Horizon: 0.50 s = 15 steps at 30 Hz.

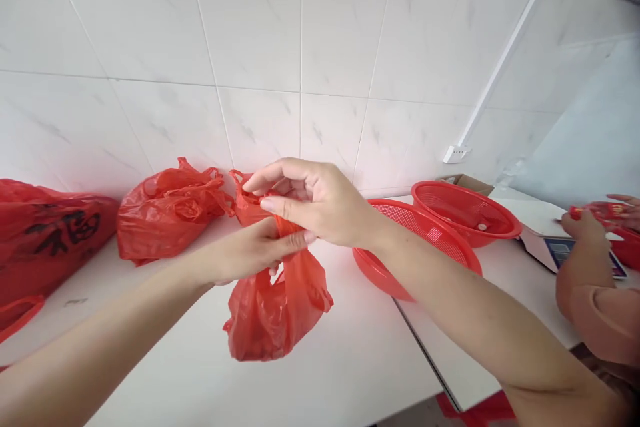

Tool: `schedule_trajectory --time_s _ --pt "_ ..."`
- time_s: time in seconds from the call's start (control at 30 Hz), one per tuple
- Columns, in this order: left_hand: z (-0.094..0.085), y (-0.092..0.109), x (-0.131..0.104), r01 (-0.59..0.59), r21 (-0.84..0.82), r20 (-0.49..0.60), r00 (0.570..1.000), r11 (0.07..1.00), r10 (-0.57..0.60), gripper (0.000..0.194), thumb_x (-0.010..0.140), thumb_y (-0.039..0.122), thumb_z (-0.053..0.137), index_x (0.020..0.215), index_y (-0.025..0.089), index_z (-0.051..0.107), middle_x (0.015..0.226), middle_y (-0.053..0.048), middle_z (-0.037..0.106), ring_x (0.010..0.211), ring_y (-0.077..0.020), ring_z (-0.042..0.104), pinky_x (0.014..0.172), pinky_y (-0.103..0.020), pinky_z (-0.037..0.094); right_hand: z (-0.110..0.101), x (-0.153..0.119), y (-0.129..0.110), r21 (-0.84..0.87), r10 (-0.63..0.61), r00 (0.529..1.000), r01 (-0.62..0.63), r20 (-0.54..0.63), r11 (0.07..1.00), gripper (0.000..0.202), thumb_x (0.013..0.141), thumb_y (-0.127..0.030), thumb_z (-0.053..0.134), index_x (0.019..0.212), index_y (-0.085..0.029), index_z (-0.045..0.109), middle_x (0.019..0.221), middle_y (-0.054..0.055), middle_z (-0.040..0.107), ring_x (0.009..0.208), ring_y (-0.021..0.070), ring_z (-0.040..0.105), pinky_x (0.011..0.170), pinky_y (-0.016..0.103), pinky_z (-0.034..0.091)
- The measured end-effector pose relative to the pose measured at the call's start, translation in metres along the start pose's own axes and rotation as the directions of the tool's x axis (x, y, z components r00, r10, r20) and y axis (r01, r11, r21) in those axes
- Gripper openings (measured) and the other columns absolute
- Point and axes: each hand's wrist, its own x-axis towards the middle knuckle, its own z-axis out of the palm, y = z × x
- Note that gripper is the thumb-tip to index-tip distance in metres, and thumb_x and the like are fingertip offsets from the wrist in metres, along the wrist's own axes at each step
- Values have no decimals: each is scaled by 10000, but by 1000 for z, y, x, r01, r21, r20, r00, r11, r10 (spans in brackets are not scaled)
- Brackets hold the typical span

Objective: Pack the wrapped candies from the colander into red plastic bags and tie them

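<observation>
A small red plastic bag [280, 313] hangs just above the white table, its top gathered upward. My left hand [255, 247] is closed round the bag's neck, thumb pressed across the red plastic. Just above it, my right hand [320, 203] curls over with thumb and fingers around the top strip of the same bag. Part of that grip is hidden behind the fingers. Behind my hands, another red bag [243, 203] stands against the wall, partly covered. What the held bag contains does not show.
To the left lie a knotted red bag [170, 213] and a big red bag with black lettering [55, 240]. Two red plastic baskets [370, 267] [467, 203] stand right of my hands. Farther right, a co-worker's hand [585, 220] holds a red packet beside a scale [555, 250].
</observation>
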Motion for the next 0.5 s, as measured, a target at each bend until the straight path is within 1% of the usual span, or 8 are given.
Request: schedule_trajectory --time_s 0.1,0.17,0.23,0.3,0.33,0.4,0.47,0.5 --pt "-4 -9 3 101 -145 -65 992 984 -111 342 882 513 520 845 201 654 684 3 545 568 -125 508 509 -240 429 2 -4 26 -49 65 995 -69 -78 996 198 872 -163 555 1053 -226 603 1056 5 639 929 120 612 895 323 489" --pt "-8 -16 3 127 -218 -102 983 968 -152 342 884 517 519 857 197 635 702 3 558 582 -125 524 539 -246 443 1 -12 44 33 184 983 -183 -26 983 117 888 -208 551 1003 -197 572 913 10 652 857 131 623 846 340 503" --pt "-11 -23 2 139 -248 -102 980 959 -168 357 889 516 517 774 188 598 606 29 491 511 -105 465 515 -239 426 2 -22 51 113 273 961 -275 37 955 39 898 -224 543 910 -188 552 823 1 636 809 132 617 794 328 507" --pt "-13 -28 1 119 -263 -83 986 957 -145 377 908 507 485 723 189 570 544 38 459 485 -105 445 505 -240 417 5 -33 44 136 281 960 -276 -18 951 47 896 -225 554 862 -193 549 830 -6 612 801 123 599 775 306 496" --pt "-15 -29 0 98 -267 -69 990 959 -120 379 916 500 472 727 188 576 551 26 491 503 -113 471 516 -246 424 7 -39 37 146 270 962 -261 -44 954 43 895 -233 565 871 -200 554 843 -10 604 809 120 593 777 300 491" --pt "-19 -29 -3 44 -235 -24 998 971 -51 347 914 464 486 760 182 617 659 -19 604 611 -144 557 579 -265 460 11 -47 22 195 252 968 -249 10 949 67 890 -266 593 926 -216 567 874 -9 605 836 123 595 789 292 489" --pt "-23 -26 -7 -3 -104 40 999 995 8 274 885 406 547 774 183 662 747 -38 646 692 -167 585 637 -284 476 14 -50 14 220 240 968 -252 79 943 121 890 -310 608 973 -227 577 901 -2 619 854 127 599 804 289 487" --pt "-24 -24 -9 -19 -18 68 998 1000 20 231 865 379 577 781 191 680 767 -35 649 706 -170 583 652 -289 476 14 -49 16 203 235 970 -241 56 949 139 895 -332 603 988 -230 582 925 5 626 873 130 600 822 291 482"
